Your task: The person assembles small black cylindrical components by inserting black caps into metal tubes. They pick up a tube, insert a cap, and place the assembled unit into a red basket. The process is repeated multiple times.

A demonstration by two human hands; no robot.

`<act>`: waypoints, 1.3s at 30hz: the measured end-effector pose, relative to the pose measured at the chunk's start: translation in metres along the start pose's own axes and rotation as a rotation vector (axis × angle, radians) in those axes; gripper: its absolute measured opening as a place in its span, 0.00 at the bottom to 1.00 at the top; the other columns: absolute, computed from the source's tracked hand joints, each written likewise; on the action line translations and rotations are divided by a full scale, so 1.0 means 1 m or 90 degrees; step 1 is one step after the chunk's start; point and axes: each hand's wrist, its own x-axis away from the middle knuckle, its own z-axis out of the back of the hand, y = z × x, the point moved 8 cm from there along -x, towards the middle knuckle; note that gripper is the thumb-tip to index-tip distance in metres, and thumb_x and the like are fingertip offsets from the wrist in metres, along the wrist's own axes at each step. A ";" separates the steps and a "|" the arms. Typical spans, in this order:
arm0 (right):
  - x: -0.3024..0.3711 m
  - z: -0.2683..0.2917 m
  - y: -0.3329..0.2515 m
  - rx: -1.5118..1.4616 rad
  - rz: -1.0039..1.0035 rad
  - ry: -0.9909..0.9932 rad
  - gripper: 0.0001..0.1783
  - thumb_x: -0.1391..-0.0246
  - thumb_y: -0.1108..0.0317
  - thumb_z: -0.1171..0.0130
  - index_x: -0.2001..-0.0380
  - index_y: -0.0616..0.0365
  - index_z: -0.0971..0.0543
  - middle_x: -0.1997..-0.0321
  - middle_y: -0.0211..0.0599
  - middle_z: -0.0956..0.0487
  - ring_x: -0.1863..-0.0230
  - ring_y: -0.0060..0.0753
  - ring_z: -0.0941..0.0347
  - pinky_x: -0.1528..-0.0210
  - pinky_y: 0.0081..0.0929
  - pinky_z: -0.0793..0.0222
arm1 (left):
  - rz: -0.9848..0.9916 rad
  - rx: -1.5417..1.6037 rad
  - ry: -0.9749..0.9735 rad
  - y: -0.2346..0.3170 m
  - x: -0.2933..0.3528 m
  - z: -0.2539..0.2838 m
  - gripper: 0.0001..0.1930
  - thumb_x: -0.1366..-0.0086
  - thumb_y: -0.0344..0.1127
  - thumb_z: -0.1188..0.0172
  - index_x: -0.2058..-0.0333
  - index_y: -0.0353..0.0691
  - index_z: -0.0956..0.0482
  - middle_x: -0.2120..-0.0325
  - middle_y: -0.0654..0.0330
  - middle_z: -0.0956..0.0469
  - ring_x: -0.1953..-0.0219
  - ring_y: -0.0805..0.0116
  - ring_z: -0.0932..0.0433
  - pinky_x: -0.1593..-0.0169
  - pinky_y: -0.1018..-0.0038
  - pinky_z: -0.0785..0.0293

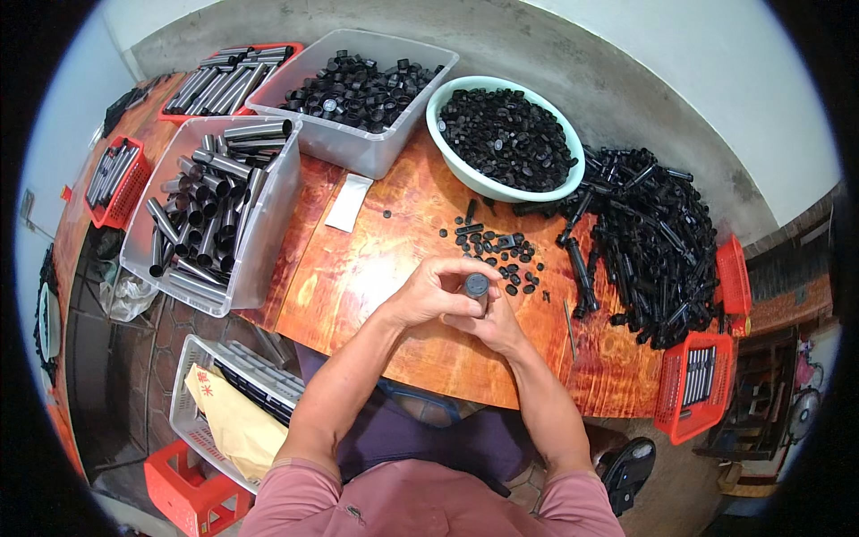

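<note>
Over the front part of the wooden table I hold a dark cylinder with a round cap-like top (476, 285), its end facing up. My left hand (432, 291) closes thumb and forefinger around the upper end. Lower down, my right hand (497, 328) grips the same piece; most of its body is hidden by my fingers. Just beyond my hands lie several small black caps (512, 268) and short black parts. To their right, long black tubes with fittings (658, 242) form a large heap.
A pale green basin (432, 125) full of small black parts stands at the back. Left of it are clear plastic bins (385, 152) (291, 192) with black rings and metal tubes. A red basket (667, 403) sits at right. A thin metal rod (570, 331) and white paper (349, 202) lie on the table.
</note>
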 end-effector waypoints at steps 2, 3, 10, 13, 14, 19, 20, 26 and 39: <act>0.000 0.004 0.007 0.042 0.002 0.000 0.18 0.47 0.71 0.29 0.56 0.59 0.25 0.60 0.27 0.24 0.58 0.19 0.27 0.54 0.21 0.31 | -0.058 -0.023 0.061 0.006 -0.001 0.001 0.25 0.45 0.21 0.30 0.47 0.37 0.20 0.58 0.57 0.18 0.55 0.70 0.19 0.50 0.72 0.20; 0.000 0.003 0.006 0.040 -0.003 0.003 0.18 0.47 0.71 0.30 0.54 0.60 0.25 0.60 0.26 0.24 0.58 0.18 0.28 0.55 0.21 0.31 | -0.065 -0.017 0.083 0.007 -0.001 0.004 0.24 0.45 0.21 0.30 0.48 0.37 0.20 0.58 0.58 0.18 0.56 0.70 0.19 0.51 0.73 0.20; -0.001 0.001 0.009 -0.040 -0.025 0.027 0.19 0.44 0.72 0.33 0.50 0.63 0.25 0.58 0.27 0.24 0.57 0.20 0.27 0.52 0.21 0.30 | -0.008 0.073 0.166 0.007 -0.001 0.010 0.20 0.37 0.32 0.33 0.47 0.35 0.21 0.59 0.57 0.18 0.61 0.73 0.20 0.57 0.75 0.20; -0.001 -0.001 0.003 -0.053 -0.041 0.017 0.20 0.43 0.72 0.34 0.48 0.63 0.26 0.56 0.30 0.24 0.55 0.23 0.26 0.48 0.24 0.29 | 0.039 0.186 0.159 -0.004 0.002 0.013 0.26 0.31 0.49 0.38 0.46 0.31 0.22 0.56 0.52 0.18 0.55 0.64 0.18 0.52 0.69 0.18; -0.001 -0.002 0.003 -0.062 -0.047 0.013 0.21 0.43 0.71 0.34 0.48 0.63 0.26 0.55 0.31 0.24 0.54 0.25 0.25 0.47 0.25 0.29 | 0.036 0.186 0.140 -0.003 0.001 0.012 0.28 0.29 0.52 0.42 0.46 0.30 0.23 0.55 0.50 0.18 0.55 0.63 0.17 0.51 0.68 0.19; 0.004 0.003 -0.011 0.132 0.060 0.129 0.18 0.47 0.71 0.30 0.53 0.63 0.22 0.57 0.35 0.18 0.57 0.30 0.20 0.51 0.29 0.24 | -0.020 0.086 0.111 0.010 0.000 0.002 0.31 0.28 0.55 0.48 0.44 0.29 0.24 0.58 0.48 0.17 0.54 0.59 0.17 0.48 0.64 0.21; 0.005 0.004 -0.015 0.203 0.080 0.161 0.20 0.48 0.70 0.29 0.53 0.63 0.21 0.57 0.36 0.17 0.58 0.31 0.19 0.51 0.29 0.23 | -0.046 0.131 0.140 0.015 -0.001 0.000 0.28 0.30 0.53 0.44 0.47 0.30 0.23 0.62 0.49 0.17 0.56 0.59 0.17 0.48 0.64 0.21; 0.005 -0.006 -0.036 0.473 0.194 0.287 0.17 0.49 0.66 0.28 0.58 0.62 0.20 0.70 0.51 0.17 0.69 0.47 0.15 0.67 0.37 0.22 | -0.110 0.204 0.206 0.006 0.002 0.015 0.11 0.30 0.38 0.39 0.64 0.36 0.23 0.79 0.60 0.26 0.71 0.67 0.23 0.62 0.71 0.24; 0.006 -0.002 -0.037 0.681 0.245 0.321 0.11 0.50 0.66 0.37 0.65 0.58 0.25 0.72 0.42 0.19 0.75 0.47 0.20 0.75 0.42 0.25 | -0.089 0.286 0.334 -0.004 -0.002 0.030 0.28 0.23 0.55 0.52 0.83 0.52 0.43 0.87 0.67 0.42 0.79 0.69 0.40 0.59 0.67 0.32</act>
